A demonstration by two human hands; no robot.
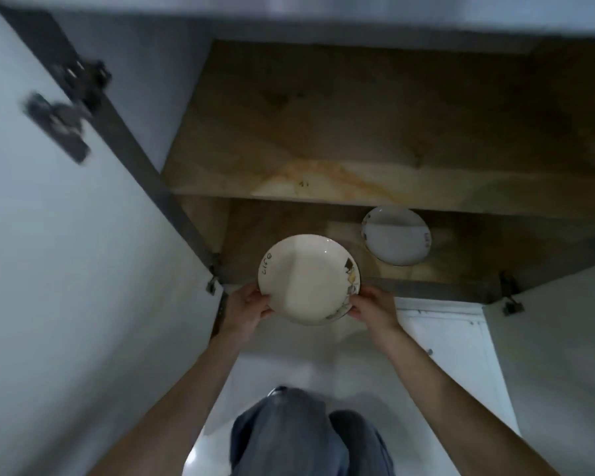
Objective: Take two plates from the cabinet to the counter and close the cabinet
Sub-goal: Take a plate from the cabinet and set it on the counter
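I hold a cream plate (306, 280) with a dark rim and small painted marks at the cabinet's front edge. My left hand (248, 309) grips its left rim and my right hand (371, 307) grips its right rim. A second white plate (394, 237) lies on the lower shelf (461, 259) further back and to the right. The cabinet is open, with its left door (66, 269) swung wide.
A middle shelf (358, 194) spans the cabinet above the plates. Hinges (66, 115) stick out of the left door. The right door (564, 338) also stands open. My knees in grey trousers (306, 438) are below, over a pale floor.
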